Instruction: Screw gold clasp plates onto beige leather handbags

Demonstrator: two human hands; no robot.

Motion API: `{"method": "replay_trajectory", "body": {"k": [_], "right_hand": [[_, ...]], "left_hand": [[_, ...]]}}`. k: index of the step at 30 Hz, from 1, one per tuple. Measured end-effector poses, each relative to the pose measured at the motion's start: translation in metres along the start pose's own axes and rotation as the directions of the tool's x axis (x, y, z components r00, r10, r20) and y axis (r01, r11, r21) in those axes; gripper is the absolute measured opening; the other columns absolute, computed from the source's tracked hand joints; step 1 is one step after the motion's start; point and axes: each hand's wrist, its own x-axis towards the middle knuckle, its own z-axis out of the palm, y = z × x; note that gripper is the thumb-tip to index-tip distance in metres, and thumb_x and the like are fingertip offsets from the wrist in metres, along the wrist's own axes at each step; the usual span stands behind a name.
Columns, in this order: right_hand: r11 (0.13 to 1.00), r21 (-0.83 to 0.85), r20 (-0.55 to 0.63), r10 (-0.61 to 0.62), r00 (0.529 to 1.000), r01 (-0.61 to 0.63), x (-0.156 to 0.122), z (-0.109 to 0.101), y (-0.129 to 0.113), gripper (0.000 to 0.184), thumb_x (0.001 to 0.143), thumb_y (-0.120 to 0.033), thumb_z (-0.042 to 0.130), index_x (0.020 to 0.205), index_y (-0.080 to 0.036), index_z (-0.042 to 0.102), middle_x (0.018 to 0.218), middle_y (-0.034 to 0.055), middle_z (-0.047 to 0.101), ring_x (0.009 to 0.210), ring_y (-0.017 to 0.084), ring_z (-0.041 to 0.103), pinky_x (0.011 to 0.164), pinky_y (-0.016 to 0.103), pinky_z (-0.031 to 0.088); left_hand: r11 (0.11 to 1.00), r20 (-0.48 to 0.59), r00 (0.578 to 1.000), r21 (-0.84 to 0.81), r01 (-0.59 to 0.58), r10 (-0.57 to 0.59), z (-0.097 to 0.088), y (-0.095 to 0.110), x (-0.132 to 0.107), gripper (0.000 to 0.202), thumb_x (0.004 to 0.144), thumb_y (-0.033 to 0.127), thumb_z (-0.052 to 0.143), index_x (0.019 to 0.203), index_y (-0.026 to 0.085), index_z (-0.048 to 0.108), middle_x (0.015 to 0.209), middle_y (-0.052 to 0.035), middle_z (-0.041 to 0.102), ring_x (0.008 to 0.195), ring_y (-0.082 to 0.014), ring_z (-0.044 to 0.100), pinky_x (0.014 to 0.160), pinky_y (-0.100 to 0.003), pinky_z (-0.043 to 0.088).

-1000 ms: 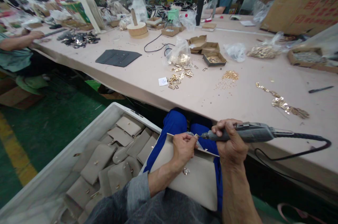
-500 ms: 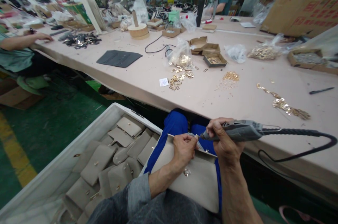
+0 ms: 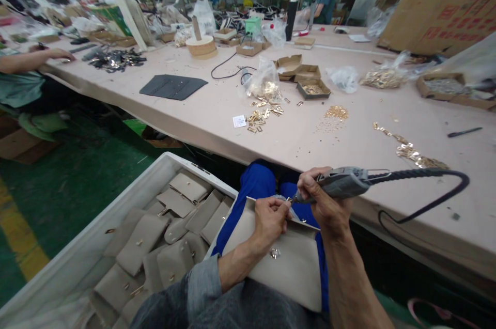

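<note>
Beside the pinching fingers of your left hand, at the metal fitting they hold, your right hand has brought its grasped electric screwdriver closer, apparently making contact.

Pale table, dark sheet, gold fittings

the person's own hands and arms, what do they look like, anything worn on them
Both the left hand and the right hand are ungloved, with no watch visible. The left arm has a dark grey sleeve with a lighter grey cuff; the right forearm is bare as far as it shows.
</note>
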Motion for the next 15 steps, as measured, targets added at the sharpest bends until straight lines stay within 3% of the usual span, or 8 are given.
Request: {"method": "replay_trajectory", "body": {"k": [15], "right_hand": [[0.999, -0.037, 0.016, 0.025, 1.0, -0.024, 0.0024, 0.0023, 0.0073, 0.02, 0.086, -0.033, 0.083, 0.081, -0.021, 0.068, 0.063, -0.0018, 0.059, 0.05, 0.012, 0.053, 0.044, 0.026, 0.043]], "left_hand": [[0.995, 0.029, 0.999, -0.098, -0.013, 0.016, -0.0027, -0.0076, -0.0028, 0.019, 0.078, 0.029, 0.075, 0.076, 0.01, 0.071, 0.059, -0.0063, 0.072, 0.032, -0.0098, 0.053, 0.032, -0.018, 0.036]]}}
